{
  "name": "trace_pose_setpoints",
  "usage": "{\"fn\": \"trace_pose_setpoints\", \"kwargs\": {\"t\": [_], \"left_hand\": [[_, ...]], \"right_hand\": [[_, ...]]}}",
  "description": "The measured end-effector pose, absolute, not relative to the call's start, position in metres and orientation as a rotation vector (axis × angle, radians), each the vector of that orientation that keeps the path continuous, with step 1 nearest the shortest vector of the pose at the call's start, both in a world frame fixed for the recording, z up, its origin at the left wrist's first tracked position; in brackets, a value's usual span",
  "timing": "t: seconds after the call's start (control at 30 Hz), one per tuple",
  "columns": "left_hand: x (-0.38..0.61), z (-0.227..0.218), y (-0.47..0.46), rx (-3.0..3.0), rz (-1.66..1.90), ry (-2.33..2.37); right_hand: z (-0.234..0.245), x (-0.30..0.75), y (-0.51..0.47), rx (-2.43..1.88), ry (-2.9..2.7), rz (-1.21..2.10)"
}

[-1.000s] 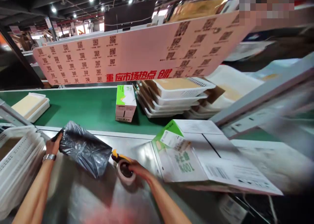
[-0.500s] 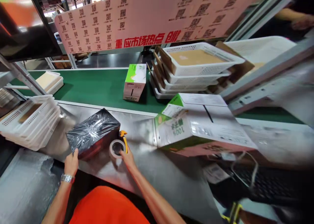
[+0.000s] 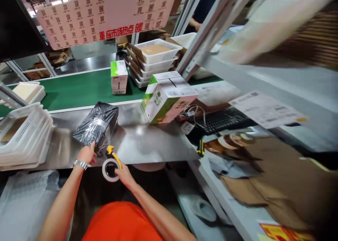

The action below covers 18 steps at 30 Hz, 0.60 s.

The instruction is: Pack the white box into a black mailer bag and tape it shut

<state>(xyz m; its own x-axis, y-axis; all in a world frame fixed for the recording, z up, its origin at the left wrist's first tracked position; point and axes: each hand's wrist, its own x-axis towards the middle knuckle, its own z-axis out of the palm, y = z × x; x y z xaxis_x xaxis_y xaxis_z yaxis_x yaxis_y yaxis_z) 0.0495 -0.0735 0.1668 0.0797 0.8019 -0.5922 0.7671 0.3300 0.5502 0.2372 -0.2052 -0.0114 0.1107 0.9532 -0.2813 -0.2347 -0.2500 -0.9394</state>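
Tape roll (image 3: 110, 170) now off steel tabletop (image 3: 148, 146)

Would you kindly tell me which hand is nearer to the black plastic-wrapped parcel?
The left hand, at the parcel's near edge; the right hand sits farther off, on the tape roll.

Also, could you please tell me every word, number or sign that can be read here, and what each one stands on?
"应市场热点": red characters on the pink board; the characters either side are uncertain.
"100%": on the side of the green and white box, beside characters too small to read.
The captions under the board's QR codes are too small to read.
The print on the paper sheet is too blurred to read.
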Motion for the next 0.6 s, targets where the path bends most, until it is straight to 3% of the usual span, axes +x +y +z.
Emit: {"fn": "trace_pose_setpoints", "kwargs": {"t": [0.13,0.33,0.6], "left_hand": [[0.049,0.167,-0.069,1.450,0.091,1.617],[0.050,0.174,-0.068,1.391,0.155,1.600],[0.042,0.164,-0.072,1.239,0.212,1.628]], "right_hand": [[-0.010,0.163,-0.246,-1.209,-0.871,1.504],[0.031,0.116,-0.160,-1.341,-1.082,1.320],[0.049,0.157,-0.132,-1.324,-1.216,1.281]]}}
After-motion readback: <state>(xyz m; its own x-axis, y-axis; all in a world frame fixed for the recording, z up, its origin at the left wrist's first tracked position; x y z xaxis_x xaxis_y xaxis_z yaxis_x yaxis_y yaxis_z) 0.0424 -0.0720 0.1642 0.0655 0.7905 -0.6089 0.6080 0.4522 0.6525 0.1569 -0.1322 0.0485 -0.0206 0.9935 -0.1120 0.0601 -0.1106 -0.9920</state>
